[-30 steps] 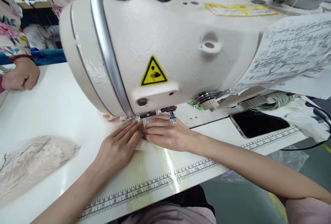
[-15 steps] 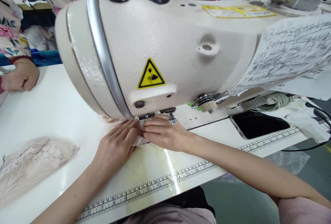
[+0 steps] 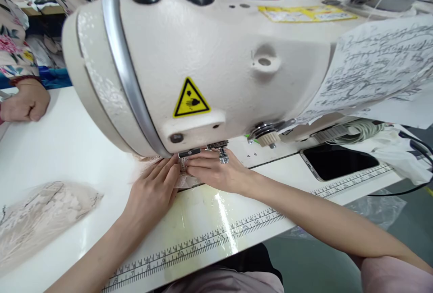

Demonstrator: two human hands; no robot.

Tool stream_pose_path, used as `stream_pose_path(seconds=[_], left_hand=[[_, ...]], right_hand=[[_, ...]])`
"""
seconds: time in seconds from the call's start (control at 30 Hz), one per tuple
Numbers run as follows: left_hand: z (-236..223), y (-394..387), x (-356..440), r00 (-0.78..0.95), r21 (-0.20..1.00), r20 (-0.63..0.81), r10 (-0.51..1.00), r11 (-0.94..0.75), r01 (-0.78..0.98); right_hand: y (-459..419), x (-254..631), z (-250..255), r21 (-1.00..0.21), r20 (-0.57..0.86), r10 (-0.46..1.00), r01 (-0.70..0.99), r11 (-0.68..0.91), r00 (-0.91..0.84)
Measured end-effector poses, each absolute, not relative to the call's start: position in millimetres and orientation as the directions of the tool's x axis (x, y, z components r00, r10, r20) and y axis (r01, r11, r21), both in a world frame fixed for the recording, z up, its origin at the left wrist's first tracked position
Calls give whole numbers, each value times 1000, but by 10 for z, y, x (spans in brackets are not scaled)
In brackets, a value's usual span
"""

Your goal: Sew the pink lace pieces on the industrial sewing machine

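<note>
Pale pink lace fabric (image 3: 183, 180) lies at the needle area, partly hidden by both hands and the machine head. From the left, my left hand (image 3: 154, 189) presses on it with fingers close together, closed on its edge. My right hand (image 3: 216, 173) comes in from the right, fingers together and pointing left, holding the lace beside the left fingertips. Directly above both hands is the cream sewing machine (image 3: 216, 58); its head hides the needle and some fingertips.
More lace fabric (image 3: 47, 216) lies in a heap on the white table at left. A co-worker's closed hand (image 3: 27, 99) rests on the far left edge. A phone (image 3: 338, 162) lies at right near a coiled pale cord (image 3: 358, 131). A printed ruler (image 3: 196, 248) runs along the front edge.
The lace between my hands has shifted slightly away from me, towards the machine, and less of it shows in front. My right hand has moved slightly with it. The view has shifted a little.
</note>
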State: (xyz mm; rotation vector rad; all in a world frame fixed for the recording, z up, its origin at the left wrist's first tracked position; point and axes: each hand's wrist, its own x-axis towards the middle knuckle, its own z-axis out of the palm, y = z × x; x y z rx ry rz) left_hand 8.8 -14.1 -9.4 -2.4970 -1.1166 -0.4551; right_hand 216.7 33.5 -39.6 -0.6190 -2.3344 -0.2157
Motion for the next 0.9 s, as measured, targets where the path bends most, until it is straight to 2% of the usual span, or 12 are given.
stream_pose_path(seconds=[0.13,0.43,0.7,0.9], left_hand=[[-111,-148,95,630,-200,407,661,-609,768],[-142,-154,93,648,-226,379,661,-613,757],[-138,-162,102,657,-235,368,658,-617,751],[-144,-139,91,643,-212,366,673,-612,762]], right_hand=[[341,2179,-393,-12,654,416,541,841,-632],[378,2240,-357,-2,590,433,535,845,-681],[390,2241,-409,-91,489,552,590,802,-675],[375,2279,-313,-121,474,563,583,804,-677]])
